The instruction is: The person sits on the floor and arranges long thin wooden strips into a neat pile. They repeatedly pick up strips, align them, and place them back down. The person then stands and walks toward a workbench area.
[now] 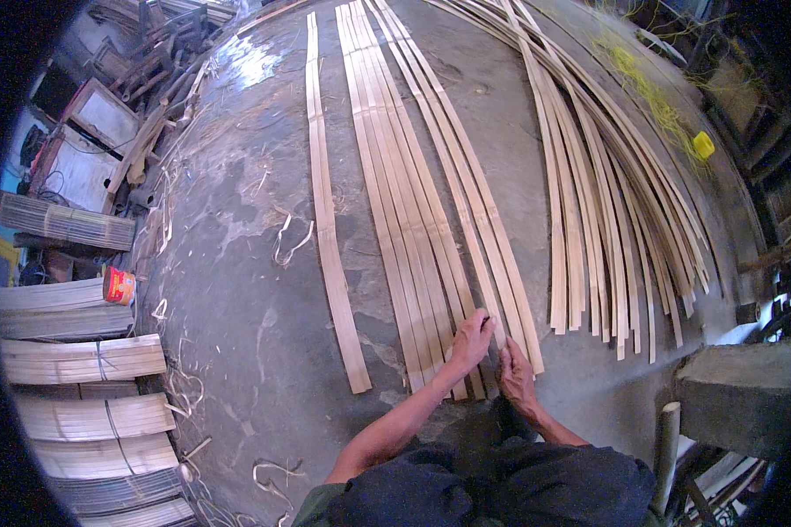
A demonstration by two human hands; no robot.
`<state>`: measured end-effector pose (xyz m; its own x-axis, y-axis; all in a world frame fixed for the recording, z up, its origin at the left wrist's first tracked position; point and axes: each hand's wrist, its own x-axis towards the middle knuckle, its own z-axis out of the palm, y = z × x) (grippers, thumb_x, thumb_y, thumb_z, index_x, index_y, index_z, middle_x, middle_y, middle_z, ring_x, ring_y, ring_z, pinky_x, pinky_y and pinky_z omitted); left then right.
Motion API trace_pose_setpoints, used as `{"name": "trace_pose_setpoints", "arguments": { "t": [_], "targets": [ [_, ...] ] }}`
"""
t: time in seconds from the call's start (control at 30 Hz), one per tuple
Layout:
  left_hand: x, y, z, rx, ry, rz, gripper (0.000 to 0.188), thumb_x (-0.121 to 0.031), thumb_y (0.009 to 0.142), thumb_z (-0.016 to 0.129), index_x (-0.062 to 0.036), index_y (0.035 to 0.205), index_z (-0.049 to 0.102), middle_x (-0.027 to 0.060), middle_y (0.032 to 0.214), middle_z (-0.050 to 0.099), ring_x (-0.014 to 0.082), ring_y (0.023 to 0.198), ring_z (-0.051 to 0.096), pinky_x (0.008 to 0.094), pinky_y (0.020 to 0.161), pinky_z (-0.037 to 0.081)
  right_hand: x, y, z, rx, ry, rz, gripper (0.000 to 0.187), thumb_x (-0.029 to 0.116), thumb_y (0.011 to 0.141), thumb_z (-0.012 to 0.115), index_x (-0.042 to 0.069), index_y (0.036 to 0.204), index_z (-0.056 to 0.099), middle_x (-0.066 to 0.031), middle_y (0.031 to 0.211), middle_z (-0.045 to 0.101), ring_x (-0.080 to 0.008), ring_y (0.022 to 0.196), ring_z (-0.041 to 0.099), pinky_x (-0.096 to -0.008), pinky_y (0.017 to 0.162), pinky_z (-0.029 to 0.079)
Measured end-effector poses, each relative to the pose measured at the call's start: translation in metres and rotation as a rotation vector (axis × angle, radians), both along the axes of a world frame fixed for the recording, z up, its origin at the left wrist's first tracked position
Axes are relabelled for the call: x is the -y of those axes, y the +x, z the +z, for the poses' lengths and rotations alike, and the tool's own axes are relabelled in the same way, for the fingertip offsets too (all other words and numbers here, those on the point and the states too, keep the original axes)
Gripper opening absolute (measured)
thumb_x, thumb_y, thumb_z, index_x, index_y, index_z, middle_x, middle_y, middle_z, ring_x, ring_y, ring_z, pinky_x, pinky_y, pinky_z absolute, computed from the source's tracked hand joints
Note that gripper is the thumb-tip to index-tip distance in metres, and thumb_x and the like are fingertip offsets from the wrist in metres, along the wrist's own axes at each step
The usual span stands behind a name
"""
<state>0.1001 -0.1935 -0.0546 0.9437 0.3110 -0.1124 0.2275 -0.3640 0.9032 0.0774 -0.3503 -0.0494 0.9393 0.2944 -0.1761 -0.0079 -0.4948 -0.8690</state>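
Long pale bamboo strips (404, 224) lie side by side on the floor in front of me, their near ends by my knees. My left hand (471, 342) is closed over the near part of the strips, with a small dark spot at its fingertips that I cannot make out. Just to its right, my right hand (516, 378) pinches the near end of one bamboo strip (494, 307). Two more strips (520, 325) run along the right of that one. A separate narrow strip (330, 246) lies to the left.
A fanned heap of loose strips (620, 272) spreads on the right. Tied bundles of strips (88, 360) are stacked at the left, with a red and yellow tub (119, 286) on top. Curled shavings (286, 241) litter the concrete floor (237, 325). A concrete block (747, 391) stands at right.
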Motion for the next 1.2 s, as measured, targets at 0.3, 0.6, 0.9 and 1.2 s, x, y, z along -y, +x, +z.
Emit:
{"name": "trace_pose_setpoints", "arguments": {
  "t": [0.3,0.6,0.9,1.2],
  "targets": [
    [0.003,0.007,-0.003,-0.107,-0.089,-0.035,0.026,-0.025,0.096,0.056,0.0006,0.092,0.054,0.0207,0.071,0.06,0.0345,0.068,0.064,0.0461,0.065,0.049,0.005,0.003,-0.009,-0.12,-0.024,0.0,0.045,0.026,0.105,0.045,-0.004,0.139,0.046,-0.0136,0.101,0.057,-0.0228,0.092,0.053,-0.0338,0.082,0.045],
    [-0.002,0.007,-0.013,-0.16,0.087,-0.191,0.032,-0.029,0.097,0.055,0.0018,0.087,0.055,0.0185,0.071,0.062,0.0306,0.064,0.065,0.0468,0.065,0.049,0.013,-0.006,-0.015,-0.268,0.01,-0.042,0.051,0.033,0.104,0.042,-0.005,0.137,0.047,-0.028,0.129,0.058,-0.0381,0.123,0.056,-0.0422,0.103,0.043],
    [0.002,0.006,-0.013,-0.07,0.062,-0.18,0.031,-0.028,0.093,0.059,0.002,0.086,0.057,0.0232,0.074,0.062,0.0427,0.076,0.063,0.0514,0.069,0.048,0.019,-0.005,-0.003,-0.126,-0.059,0.019,0.041,0.026,0.103,0.047,-0.001,0.134,0.049,-0.0147,0.092,0.054,-0.0224,0.086,0.052,-0.0348,0.076,0.045],
    [-0.011,0.008,0.013,-0.187,0.126,-0.131,0.031,-0.03,0.094,0.058,0.0008,0.093,0.06,0.0233,0.085,0.064,0.041,0.082,0.064,0.0506,0.075,0.049,0.004,0.005,0.029,-0.145,-0.145,0.042,0.043,0.02,0.102,0.051,0.007,0.143,0.044,-0.0094,0.079,0.055,-0.0166,0.071,0.049,-0.0321,0.065,0.044]
  ]
}}
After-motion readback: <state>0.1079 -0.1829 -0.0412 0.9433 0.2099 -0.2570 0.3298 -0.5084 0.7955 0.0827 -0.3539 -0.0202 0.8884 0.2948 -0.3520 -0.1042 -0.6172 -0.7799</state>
